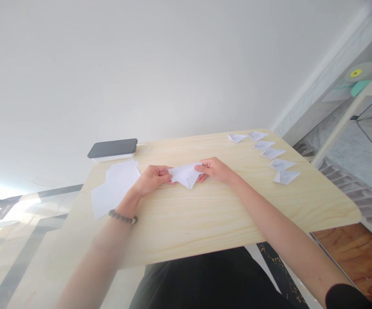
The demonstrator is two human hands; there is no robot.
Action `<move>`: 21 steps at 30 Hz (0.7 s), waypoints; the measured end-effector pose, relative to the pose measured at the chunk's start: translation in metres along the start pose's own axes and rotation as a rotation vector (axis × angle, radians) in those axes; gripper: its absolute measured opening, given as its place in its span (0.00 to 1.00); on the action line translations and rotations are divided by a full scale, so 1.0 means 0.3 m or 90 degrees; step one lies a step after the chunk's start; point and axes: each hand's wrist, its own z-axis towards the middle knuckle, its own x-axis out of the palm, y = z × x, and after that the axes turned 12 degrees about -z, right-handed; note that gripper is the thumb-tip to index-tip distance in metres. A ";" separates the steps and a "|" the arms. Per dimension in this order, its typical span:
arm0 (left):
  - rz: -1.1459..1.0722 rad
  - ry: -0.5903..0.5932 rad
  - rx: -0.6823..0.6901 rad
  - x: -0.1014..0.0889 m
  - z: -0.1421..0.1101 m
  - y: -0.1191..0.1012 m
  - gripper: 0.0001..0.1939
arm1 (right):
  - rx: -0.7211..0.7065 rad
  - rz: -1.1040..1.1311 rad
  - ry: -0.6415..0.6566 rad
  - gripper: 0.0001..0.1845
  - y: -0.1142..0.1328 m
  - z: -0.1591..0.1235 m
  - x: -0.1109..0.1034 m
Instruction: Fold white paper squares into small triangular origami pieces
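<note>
A partly folded white paper (186, 174) lies on the light wooden table (205, 214) near its middle. My left hand (152, 179) pinches the paper's left end, fingers closed on it; a dark bead bracelet sits on that wrist. My right hand (216, 170) grips the paper's right end, fingers curled over the top edge. Both hands rest low on the tabletop with the paper stretched between them.
A stack of flat white sheets (115, 186) lies at the table's left. A dark phone on a white power bank (112, 149) sits at the back left. Several folded paper pieces (277, 164) line the back right. A lamp stand (349, 116) rises beyond the right edge.
</note>
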 end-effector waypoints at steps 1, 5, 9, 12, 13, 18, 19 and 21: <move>-0.011 0.014 -0.008 -0.001 0.000 -0.003 0.17 | 0.001 0.001 -0.001 0.19 0.000 0.000 -0.001; -0.068 0.040 -0.001 -0.002 -0.002 -0.010 0.20 | 0.002 -0.007 -0.009 0.20 -0.001 -0.002 0.006; -0.086 0.025 0.019 0.012 0.000 -0.007 0.17 | -0.007 -0.030 -0.041 0.20 -0.002 -0.004 0.023; -0.027 -0.017 0.008 0.029 0.007 0.001 0.17 | -0.011 -0.041 -0.068 0.20 -0.002 -0.004 0.032; -0.010 -0.033 0.004 0.034 0.010 0.004 0.17 | -0.012 -0.047 -0.070 0.20 -0.003 -0.004 0.033; 0.023 -0.082 0.008 0.040 0.017 0.009 0.17 | -0.037 -0.071 -0.041 0.16 0.001 -0.007 0.026; 0.022 -0.082 0.010 0.038 0.017 0.009 0.17 | -0.039 -0.074 -0.033 0.15 0.002 -0.009 0.023; 0.018 -0.076 0.012 0.034 0.018 0.009 0.17 | -0.036 -0.076 -0.012 0.14 0.005 -0.012 0.015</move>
